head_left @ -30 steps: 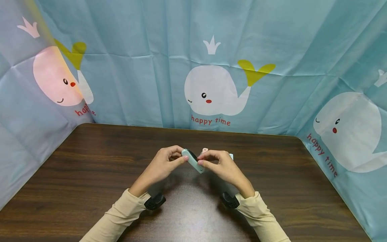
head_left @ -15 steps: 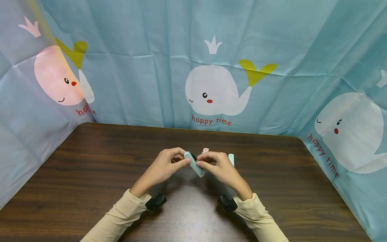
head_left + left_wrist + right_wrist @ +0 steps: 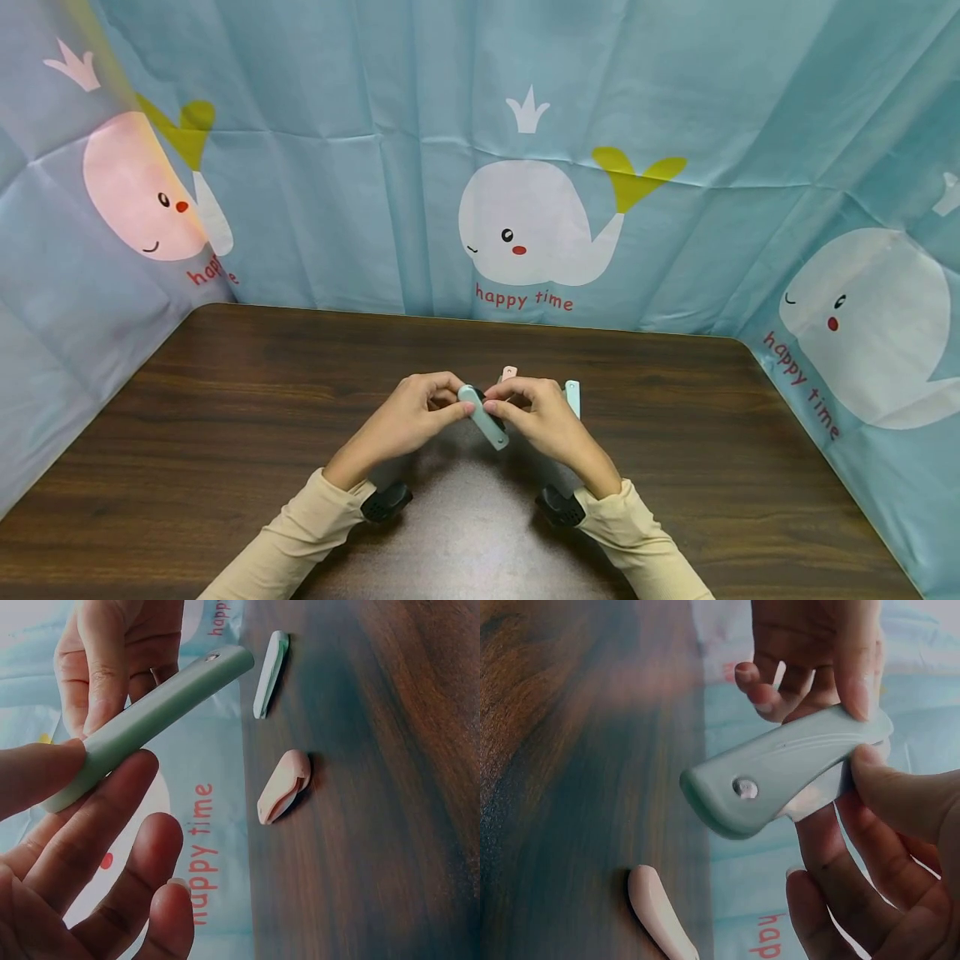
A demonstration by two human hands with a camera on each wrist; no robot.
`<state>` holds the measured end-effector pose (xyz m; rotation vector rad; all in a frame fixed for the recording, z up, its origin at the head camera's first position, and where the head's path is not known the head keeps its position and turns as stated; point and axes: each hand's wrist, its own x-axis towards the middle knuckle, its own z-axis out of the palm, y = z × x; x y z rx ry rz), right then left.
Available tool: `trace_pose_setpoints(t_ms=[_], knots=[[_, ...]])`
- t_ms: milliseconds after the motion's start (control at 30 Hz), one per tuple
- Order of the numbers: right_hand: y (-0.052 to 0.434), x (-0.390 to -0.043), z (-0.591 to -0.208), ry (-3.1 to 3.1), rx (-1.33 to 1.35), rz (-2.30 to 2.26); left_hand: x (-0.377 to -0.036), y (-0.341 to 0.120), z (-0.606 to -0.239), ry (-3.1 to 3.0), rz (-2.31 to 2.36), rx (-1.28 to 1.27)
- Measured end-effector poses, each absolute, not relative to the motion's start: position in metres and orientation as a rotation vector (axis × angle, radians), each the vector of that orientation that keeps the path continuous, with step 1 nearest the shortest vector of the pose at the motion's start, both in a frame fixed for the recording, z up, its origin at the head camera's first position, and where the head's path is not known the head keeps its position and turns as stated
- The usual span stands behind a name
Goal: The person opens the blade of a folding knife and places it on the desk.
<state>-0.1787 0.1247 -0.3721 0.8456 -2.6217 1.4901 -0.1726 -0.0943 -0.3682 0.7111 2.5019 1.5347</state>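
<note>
While both hands meet above the middle of the dark wooden table (image 3: 225, 417), the left hand (image 3: 405, 421) and right hand (image 3: 543, 421) pinch opposite ends of a pale green folding knife (image 3: 483, 417). At 12 o'clock lies a pink piece (image 3: 283, 786); at 1 o'clock, a green piece (image 3: 270, 673).

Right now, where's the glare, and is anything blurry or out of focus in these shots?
Head view: a pale glare patch on the table near the wrists, edges bowed by the wide lens. Left wrist view: the left hand is soft, the green folding tool sharper. Right wrist view: the tool is crisp, the wood behind it blurred.
</note>
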Motion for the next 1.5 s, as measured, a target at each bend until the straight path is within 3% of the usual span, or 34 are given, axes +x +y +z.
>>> trace_pose_setpoints(t_ms=[1500], knots=[[0.1227,-0.1768,-0.3711,-2.624,0.841,1.38,-0.1747,-0.1013,-0.3695,2.491,1.426,0.784]])
